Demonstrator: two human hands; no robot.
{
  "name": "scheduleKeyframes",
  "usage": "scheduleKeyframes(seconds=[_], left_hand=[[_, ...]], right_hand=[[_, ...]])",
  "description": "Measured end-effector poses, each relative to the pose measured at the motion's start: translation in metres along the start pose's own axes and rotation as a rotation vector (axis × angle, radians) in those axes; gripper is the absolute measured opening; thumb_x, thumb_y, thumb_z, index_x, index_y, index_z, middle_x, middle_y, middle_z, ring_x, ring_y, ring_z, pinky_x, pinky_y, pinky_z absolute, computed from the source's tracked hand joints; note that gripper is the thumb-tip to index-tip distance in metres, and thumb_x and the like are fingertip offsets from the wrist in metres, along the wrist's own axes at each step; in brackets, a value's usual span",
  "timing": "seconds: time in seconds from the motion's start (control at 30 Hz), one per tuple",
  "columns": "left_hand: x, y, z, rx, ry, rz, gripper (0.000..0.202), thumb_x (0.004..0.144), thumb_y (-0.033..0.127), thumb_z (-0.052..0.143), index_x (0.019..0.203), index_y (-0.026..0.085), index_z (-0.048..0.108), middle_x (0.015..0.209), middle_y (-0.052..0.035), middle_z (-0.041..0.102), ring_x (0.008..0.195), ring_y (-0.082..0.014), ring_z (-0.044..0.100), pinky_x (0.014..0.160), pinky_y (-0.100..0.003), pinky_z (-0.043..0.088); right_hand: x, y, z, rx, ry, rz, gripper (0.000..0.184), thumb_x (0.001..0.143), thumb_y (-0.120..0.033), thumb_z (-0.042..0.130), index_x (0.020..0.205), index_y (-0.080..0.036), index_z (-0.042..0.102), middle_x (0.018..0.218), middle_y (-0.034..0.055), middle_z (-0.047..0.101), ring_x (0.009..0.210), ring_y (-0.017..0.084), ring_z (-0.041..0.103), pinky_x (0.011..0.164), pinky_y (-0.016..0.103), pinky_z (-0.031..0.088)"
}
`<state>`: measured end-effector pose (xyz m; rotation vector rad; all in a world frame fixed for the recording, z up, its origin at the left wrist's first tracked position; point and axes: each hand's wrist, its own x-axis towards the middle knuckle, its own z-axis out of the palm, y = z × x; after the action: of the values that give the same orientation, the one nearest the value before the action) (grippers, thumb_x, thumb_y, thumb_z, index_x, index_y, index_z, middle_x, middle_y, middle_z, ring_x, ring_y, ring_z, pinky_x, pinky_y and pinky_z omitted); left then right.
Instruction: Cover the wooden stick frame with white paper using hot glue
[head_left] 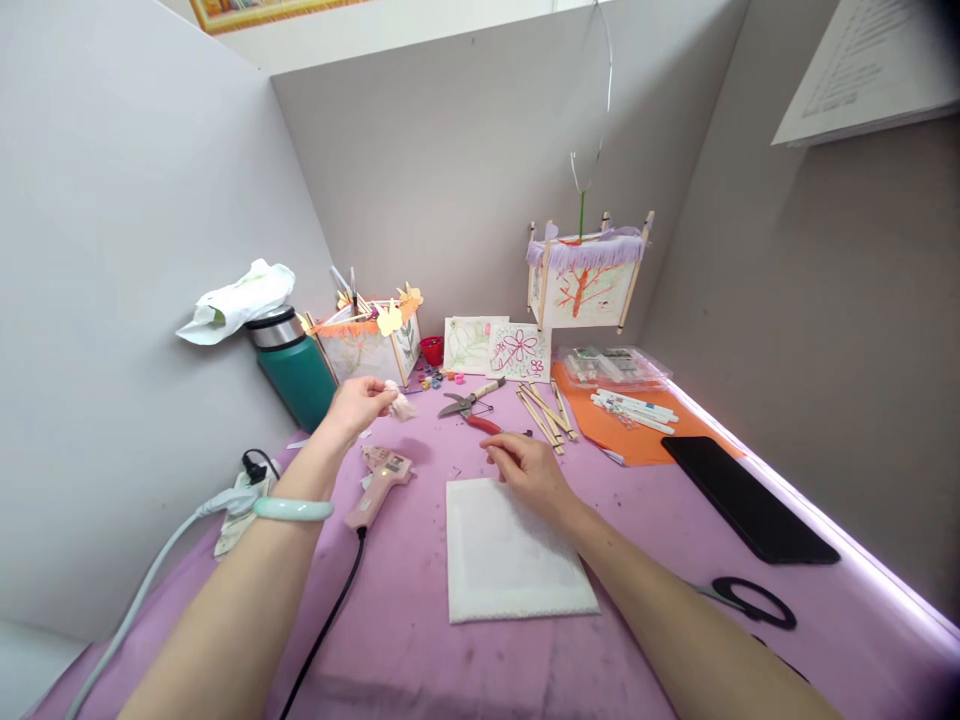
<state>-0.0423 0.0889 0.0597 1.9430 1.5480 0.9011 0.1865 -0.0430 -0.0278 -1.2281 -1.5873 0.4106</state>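
Pinched between the thumb and fingers of my left hand (360, 407) is a crumpled white tissue (400, 400), held up above the table. Below it lies a pink hot glue gun (382, 484) on its side, its black cord running toward me. My right hand (531, 473) is closed over the far edge of a white square pad (517, 570). Its fingertips press together, and whatever they may hold is too small to make out. Just beyond that hand rest pruning shears (480, 422) with a red handle, blades apart.
Wooden sticks (546, 415) lie near white pens (636, 410) on an orange sheet (592, 433). A black phone (750, 497) and scissors (752, 603) are at right. A green bottle (295, 370) stands left by a decorated paper box (358, 350). A paper lantern (586, 280) hangs at the back.
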Motion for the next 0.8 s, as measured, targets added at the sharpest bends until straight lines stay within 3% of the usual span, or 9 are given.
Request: scheduleKeyframes(seconds=[0.1, 0.23, 0.33, 0.4, 0.5, 0.57, 0.67, 0.8], left_hand=[[-0.025, 0.023, 0.027, -0.283, -0.095, 0.042, 0.037, 0.065, 0.049, 0.067, 0.076, 0.014, 0.063, 0.07, -0.0054, 0.067, 0.064, -0.0154, 0.062, 0.064, -0.028, 0.051], [-0.055, 0.047, 0.074, -0.696, -0.2, 0.015, 0.041, 0.056, 0.039, 0.077, 0.084, 0.013, 0.062, 0.064, -0.0015, 0.065, 0.057, -0.0133, 0.059, 0.059, -0.026, 0.05], [-0.064, 0.052, 0.103, -0.767, -0.262, 0.023, 0.034, 0.061, 0.036, 0.074, 0.085, 0.014, 0.064, 0.069, -0.0014, 0.066, 0.061, -0.0135, 0.06, 0.062, -0.027, 0.05], [-0.064, 0.049, 0.116, -0.761, -0.294, 0.029, 0.027, 0.065, 0.037, 0.071, 0.079, 0.014, 0.067, 0.071, -0.0021, 0.066, 0.066, -0.0143, 0.061, 0.067, -0.027, 0.05], [-0.065, 0.044, 0.126, -0.741, -0.337, -0.003, 0.029, 0.069, 0.042, 0.069, 0.076, 0.014, 0.069, 0.07, -0.0034, 0.066, 0.067, -0.0157, 0.062, 0.069, -0.028, 0.05], [-0.07, 0.043, 0.129, -0.742, -0.366, -0.039, 0.036, 0.072, 0.046, 0.066, 0.088, 0.014, 0.069, 0.074, -0.0046, 0.068, 0.066, -0.0161, 0.063, 0.069, -0.031, 0.051], [-0.077, 0.046, 0.132, -0.81, -0.387, -0.062, 0.048, 0.07, 0.047, 0.07, 0.107, 0.016, 0.066, 0.089, -0.0058, 0.07, 0.073, -0.017, 0.065, 0.073, -0.033, 0.052], [-0.076, 0.043, 0.135, -0.995, -0.374, -0.084, 0.045, 0.059, 0.043, 0.08, 0.091, 0.012, 0.07, 0.084, -0.0067, 0.07, 0.081, -0.0197, 0.066, 0.083, -0.035, 0.051]], right_hand=[[0.0, -0.007, 0.002, 0.105, 0.029, -0.014, 0.028, 0.084, -0.028, 0.058, 0.111, -0.021, 0.064, 0.091, 0.0041, 0.067, 0.057, 0.011, 0.057, 0.057, 0.024, 0.047], [0.001, -0.01, 0.005, 0.293, 0.06, -0.004, 0.044, 0.082, -0.029, 0.06, 0.125, -0.023, 0.054, 0.094, 0.0031, 0.066, 0.062, 0.011, 0.059, 0.058, 0.024, 0.049], [0.003, -0.003, 0.003, 0.346, 0.103, 0.025, 0.041, 0.083, -0.026, 0.054, 0.124, -0.023, 0.055, 0.09, 0.0022, 0.067, 0.06, 0.012, 0.059, 0.054, 0.024, 0.049], [0.005, 0.004, -0.001, 0.247, 0.143, 0.047, 0.032, 0.084, -0.026, 0.051, 0.114, -0.021, 0.062, 0.081, 0.0016, 0.067, 0.055, 0.012, 0.058, 0.051, 0.024, 0.048], [0.007, 0.013, -0.008, 0.023, 0.22, 0.054, 0.019, 0.084, -0.024, 0.05, 0.09, -0.019, 0.067, 0.073, 0.0017, 0.066, 0.056, 0.014, 0.058, 0.054, 0.025, 0.048], [0.008, 0.016, -0.011, -0.064, 0.256, 0.042, 0.015, 0.082, -0.022, 0.053, 0.079, -0.019, 0.067, 0.072, 0.0024, 0.065, 0.064, 0.016, 0.059, 0.061, 0.028, 0.047], [0.006, 0.017, -0.012, -0.139, 0.259, 0.019, 0.012, 0.079, -0.018, 0.054, 0.077, -0.02, 0.066, 0.075, 0.0032, 0.065, 0.072, 0.019, 0.058, 0.069, 0.031, 0.046], [0.004, 0.014, -0.009, -0.158, 0.215, -0.037, 0.014, 0.082, -0.019, 0.054, 0.091, -0.021, 0.065, 0.085, 0.0044, 0.065, 0.077, 0.019, 0.059, 0.07, 0.03, 0.047]])
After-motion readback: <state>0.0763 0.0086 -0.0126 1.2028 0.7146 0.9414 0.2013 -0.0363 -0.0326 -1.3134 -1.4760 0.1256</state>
